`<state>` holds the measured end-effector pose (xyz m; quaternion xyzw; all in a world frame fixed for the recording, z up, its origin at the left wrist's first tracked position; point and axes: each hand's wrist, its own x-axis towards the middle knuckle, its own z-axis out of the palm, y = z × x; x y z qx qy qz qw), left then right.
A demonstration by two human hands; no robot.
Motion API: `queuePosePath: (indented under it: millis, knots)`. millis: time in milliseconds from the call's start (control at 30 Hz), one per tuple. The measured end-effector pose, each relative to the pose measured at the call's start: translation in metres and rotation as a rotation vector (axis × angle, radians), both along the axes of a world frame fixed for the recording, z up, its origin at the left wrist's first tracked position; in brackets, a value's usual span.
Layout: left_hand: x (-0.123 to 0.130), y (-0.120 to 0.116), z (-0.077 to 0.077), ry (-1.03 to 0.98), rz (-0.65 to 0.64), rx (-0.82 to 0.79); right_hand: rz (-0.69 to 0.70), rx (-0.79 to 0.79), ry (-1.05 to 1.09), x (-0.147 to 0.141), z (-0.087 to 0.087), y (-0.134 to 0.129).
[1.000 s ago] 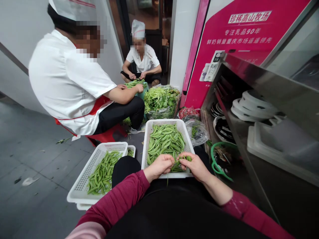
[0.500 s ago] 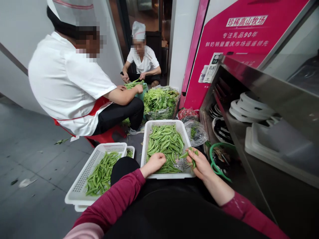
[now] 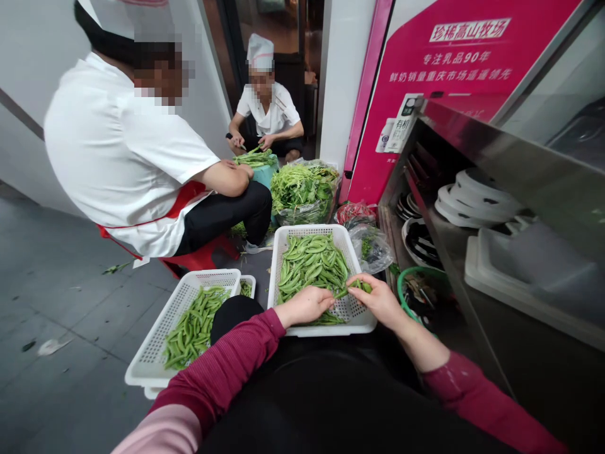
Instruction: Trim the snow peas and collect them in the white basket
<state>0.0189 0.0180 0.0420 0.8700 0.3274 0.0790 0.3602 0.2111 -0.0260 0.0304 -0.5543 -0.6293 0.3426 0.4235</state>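
Above the near right part of a white perforated basket of green pea pods, my two hands are close together. My right hand is closed around a few pods, with a pea pod showing between its fingers. My left hand pinches the left end of a pod that reaches across from the right hand. Its fingertips partly hide that end. A second white basket, at lower left, also holds pods.
A co-worker in white sits on a red stool at left; another person squats behind. Leafy greens in plastic lie beyond the basket. A green-rimmed basket and a metal shelf with plates stand at right.
My left hand has moved right and slightly up to meet the pod in my right hand. The right hand has lifted slightly. The seated co-worker's arm has drawn back from the greens.
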Motion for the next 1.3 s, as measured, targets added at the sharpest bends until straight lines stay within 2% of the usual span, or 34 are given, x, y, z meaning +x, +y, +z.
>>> queuePosePath:
  millis: [100, 167, 233, 300, 367, 500, 533, 567, 633, 667, 700, 733, 800, 867, 933, 1033, 1100, 1167, 1300]
  knots:
    - [-0.001, 0.004, 0.01, 0.129, -0.119, 0.088, 0.101, 0.214, -0.383, 0.011, 0.013, 0.002]
    - [-0.001, 0.003, 0.018, 0.166, -0.208, 0.134, 0.303, 0.22, -0.554, 0.011, 0.02, 0.004]
    - [-0.001, 0.001, 0.023, 0.109, -0.232, 0.131, 0.493, 0.163, -0.623, 0.004, 0.023, 0.006]
    - [0.0, -0.002, 0.022, -0.02, -0.145, 0.061, 0.519, 0.115, -0.534, -0.008, 0.02, 0.007]
    - [0.0, -0.005, 0.016, -0.184, 0.026, -0.049, 0.397, 0.016, -0.297, -0.023, 0.012, 0.005]
    - [0.001, -0.009, -0.002, -0.459, 0.347, -0.247, 0.038, -0.343, 0.368, -0.039, -0.006, 0.004]
    - [0.0, -0.009, -0.006, -0.49, 0.404, -0.306, -0.066, -0.37, 0.516, -0.035, -0.008, 0.008]
    - [-0.002, -0.009, -0.01, -0.513, 0.456, -0.376, -0.184, -0.33, 0.63, -0.028, -0.009, 0.014]
    - [-0.008, -0.007, -0.018, -0.569, 0.553, -0.535, -0.358, -0.176, 0.722, -0.004, -0.008, 0.03]
    - [-0.011, -0.006, -0.021, -0.606, 0.602, -0.612, -0.379, -0.107, 0.663, 0.008, -0.008, 0.039]
    - [-0.014, -0.005, -0.023, -0.638, 0.645, -0.682, -0.357, -0.044, 0.511, 0.019, -0.009, 0.046]
    - [-0.017, -0.004, -0.025, -0.653, 0.676, -0.743, -0.277, -0.011, 0.27, 0.027, -0.011, 0.053]
    - [-0.021, -0.004, -0.029, -0.632, 0.71, -0.827, 0.007, 0.025, -0.303, 0.03, -0.021, 0.06]
    - [-0.021, -0.006, -0.03, -0.59, 0.701, -0.859, 0.347, 0.016, -0.818, 0.018, -0.037, 0.062]
    - [-0.019, -0.011, -0.032, -0.577, 0.665, -0.866, 0.557, -0.01, -1.082, -0.001, -0.055, 0.063]
    - [-0.018, -0.017, -0.033, -0.568, 0.625, -0.878, 0.602, -0.054, -1.129, -0.021, -0.076, 0.067]
    - [-0.019, -0.018, -0.035, -0.553, 0.613, -0.887, 0.592, -0.058, -1.1, -0.023, -0.08, 0.072]
    - [-0.021, -0.018, -0.038, -0.53, 0.593, -0.893, 0.564, -0.048, -1.033, -0.019, -0.076, 0.078]
    - [-0.016, -0.016, -0.046, -0.437, 0.541, -0.888, 0.449, -0.009, -0.867, -0.004, -0.054, 0.077]
